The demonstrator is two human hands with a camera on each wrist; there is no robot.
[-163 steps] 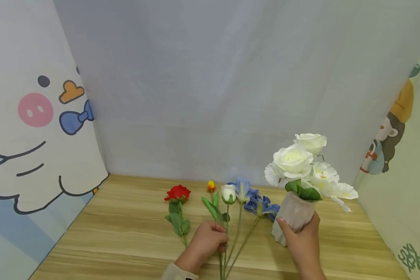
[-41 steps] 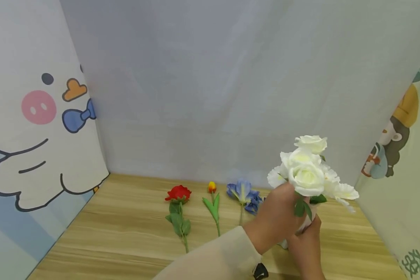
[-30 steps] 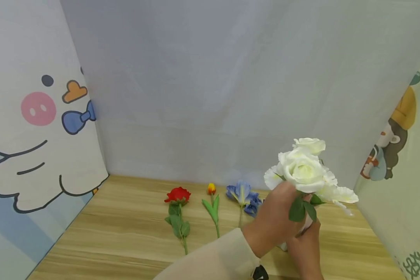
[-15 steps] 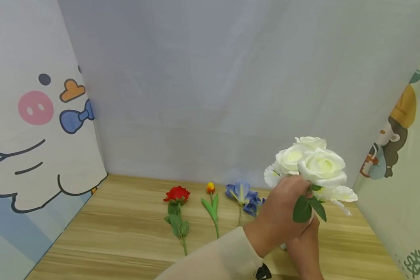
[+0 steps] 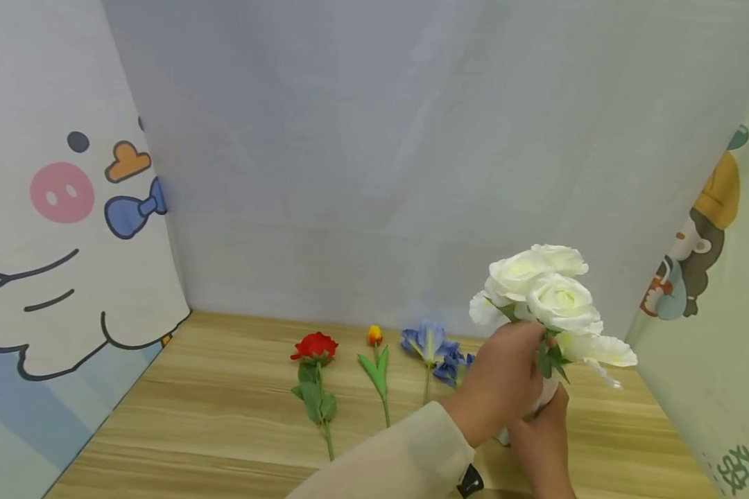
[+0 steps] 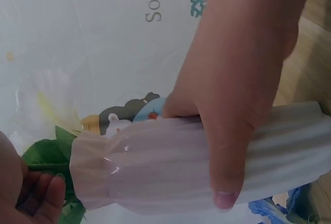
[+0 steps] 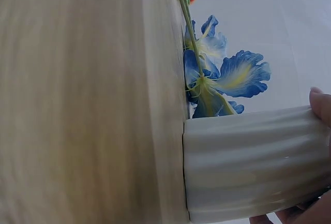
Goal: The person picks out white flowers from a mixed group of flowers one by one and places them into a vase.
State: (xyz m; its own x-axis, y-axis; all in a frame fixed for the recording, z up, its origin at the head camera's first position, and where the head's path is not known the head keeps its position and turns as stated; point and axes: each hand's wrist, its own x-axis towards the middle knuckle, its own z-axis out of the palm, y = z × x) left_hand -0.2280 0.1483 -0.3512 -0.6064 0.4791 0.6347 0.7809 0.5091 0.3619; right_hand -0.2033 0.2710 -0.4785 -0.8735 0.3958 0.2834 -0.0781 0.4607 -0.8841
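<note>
In the head view a bunch of white flowers rises from a pale, pleated vase [image 6: 155, 167], mostly hidden there by the hands. My left hand [image 5: 502, 378] is at the vase mouth, pinching the green stem [image 6: 46, 167] of a white rose [image 5: 562, 302] just below its leaves. Lower down, my right hand [image 5: 544, 443] grips the vase's side, its thumb across the ridges in the left wrist view. The vase base stands against the tabletop in the right wrist view. Other white roses [image 5: 518, 274] and a ruffled white flower [image 5: 605, 348] crowd around the front rose.
On the wooden table [image 5: 193, 416] lie a red rose [image 5: 315, 346], an orange-yellow tulip [image 5: 374, 336] and blue irises [image 5: 429, 343], left of the vase. A pale curtain [image 5: 349, 173] hangs behind; printed panels [image 5: 62, 277] stand at both sides.
The white rose that lay between tulip and irises was lifted by my left hand to the vase. Over the last half second its bloom shifted slightly left. My right hand stays around the vase.
</note>
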